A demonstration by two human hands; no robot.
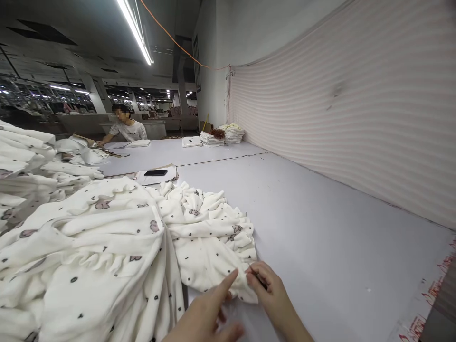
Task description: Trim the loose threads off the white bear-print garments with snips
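Cloth [210, 259] at bottom middle seems under repair; right hand [272, 292] pinches a dark tool [262, 282]; left hand [204, 313] spreads loosely; steady holding looks needed next.

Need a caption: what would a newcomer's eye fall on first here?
Probably the heap of white printed fabric filling the lower left comes first. At lower centre, the left hand and right hand are at the edge of a neighbouring piece, the right holding a thin dark object. Upper left, a bright tube light slants overhead.
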